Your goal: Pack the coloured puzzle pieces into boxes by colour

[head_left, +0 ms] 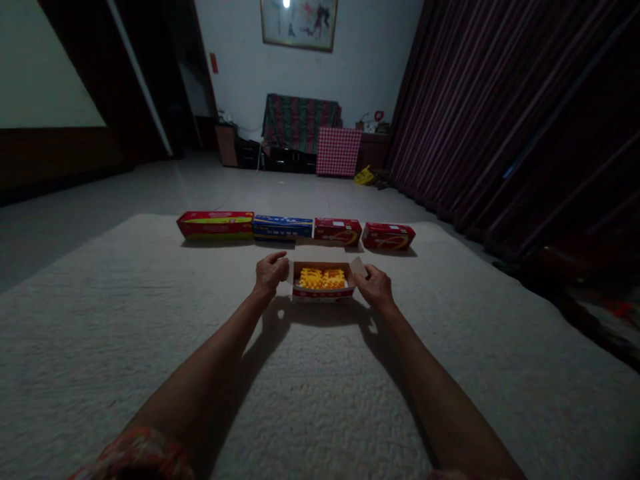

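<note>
An open cardboard box (pixel 323 293) sits in front of me on a pale textured cover, its lid flap (pixel 320 253) raised at the far side. Inside lie yellow knobbly pieces (pixel 323 278), grouped in two clumps; their exact kind is too small to make out. My left hand (pixel 271 272) is closed at the box's left end, gripping the white side flap there. At the opposite end my right hand (pixel 376 285) pinches the right side flap (pixel 359 267) between thumb and fingers. Both side flaps are folded outward.
Beyond the open box stand a long red-and-green box (pixel 216 227), a blue box (pixel 283 228) and two red boxes (pixel 337 231) in a row. The pale cover (pixel 320 387) spreads beneath them. Purple curtains (pixel 465 100) hang at the right; a checked cloth (pixel 338 151) is by the far wall.
</note>
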The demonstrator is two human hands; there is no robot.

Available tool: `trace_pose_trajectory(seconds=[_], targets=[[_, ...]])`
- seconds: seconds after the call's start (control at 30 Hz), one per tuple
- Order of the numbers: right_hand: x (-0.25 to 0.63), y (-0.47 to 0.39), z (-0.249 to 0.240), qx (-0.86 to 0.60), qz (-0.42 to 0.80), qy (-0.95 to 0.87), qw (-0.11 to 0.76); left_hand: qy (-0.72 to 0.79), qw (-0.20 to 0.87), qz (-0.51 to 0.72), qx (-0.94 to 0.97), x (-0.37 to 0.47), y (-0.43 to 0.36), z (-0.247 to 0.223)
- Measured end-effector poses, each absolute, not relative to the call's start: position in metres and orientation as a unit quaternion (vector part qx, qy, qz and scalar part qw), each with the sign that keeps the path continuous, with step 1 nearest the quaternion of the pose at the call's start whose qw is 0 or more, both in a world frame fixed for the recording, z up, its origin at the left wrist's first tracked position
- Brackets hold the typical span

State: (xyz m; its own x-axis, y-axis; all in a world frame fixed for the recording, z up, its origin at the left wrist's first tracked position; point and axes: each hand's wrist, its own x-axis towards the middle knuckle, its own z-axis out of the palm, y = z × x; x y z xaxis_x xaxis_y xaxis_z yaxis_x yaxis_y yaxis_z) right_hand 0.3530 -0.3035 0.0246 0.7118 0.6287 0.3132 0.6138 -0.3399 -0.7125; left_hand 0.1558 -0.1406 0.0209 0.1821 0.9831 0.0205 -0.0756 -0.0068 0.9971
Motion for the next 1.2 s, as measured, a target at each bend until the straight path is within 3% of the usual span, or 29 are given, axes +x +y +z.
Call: trace_pose_trajectory(seconds=[0.33, 0.93, 1.2], targets=[[0.269, -0.289, 0.009, -0.786, 0.007, -0.448, 0.425, 0.488, 0.457, 0.503, 0.548, 0.077, -0.144, 0.027], [0.257, -0.282, -0.023, -0.679, -0.117, -0.510, 0.516, 0.425, 0.379, 0.482, 0.666, 0.082, -0.152, 0.004], [0.261, -0.279, -0.029, -0.666, -0.103, -0.506, 0.538, 0.389, 0.333, 0.467, 0.721, 0.078, -0.139, 0.003]])
